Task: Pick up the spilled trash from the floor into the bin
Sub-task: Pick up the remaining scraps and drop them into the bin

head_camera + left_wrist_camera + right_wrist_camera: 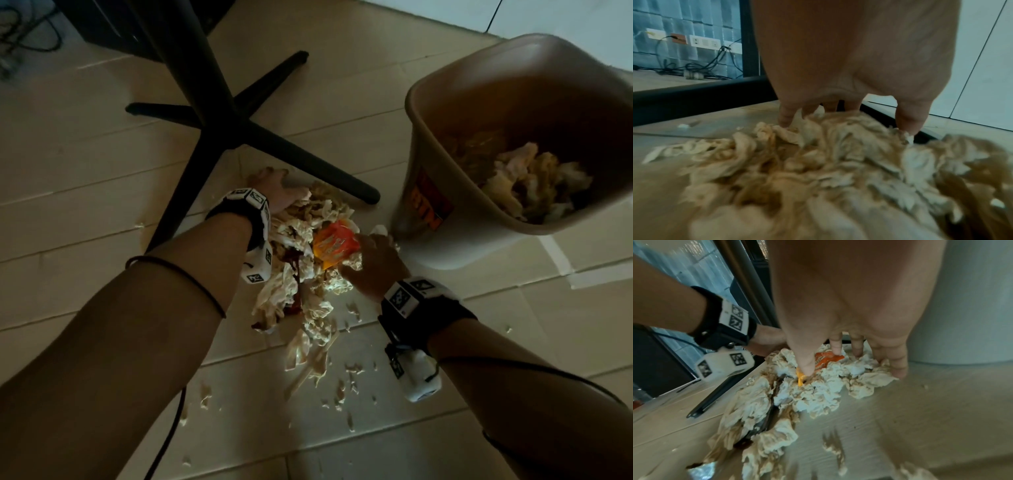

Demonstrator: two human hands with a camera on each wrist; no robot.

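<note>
A heap of crumpled, brown-stained tissues lies on the pale floor, with an orange wrapper on top of it. My left hand reaches over the heap's far left edge; in the left wrist view its fingers point straight down onto the tissues. My right hand is spread over the heap's right side, the thumb pressing by the orange wrapper and the other fingers on tissue. The beige bin stands to the right, tilted toward me, with tissues inside.
A black cross-shaped furniture base stands just behind the heap, one leg running beside my left hand. Small tissue scraps dot the floor nearer me. Foil lies at the heap's near end. Cables and sockets line the far wall.
</note>
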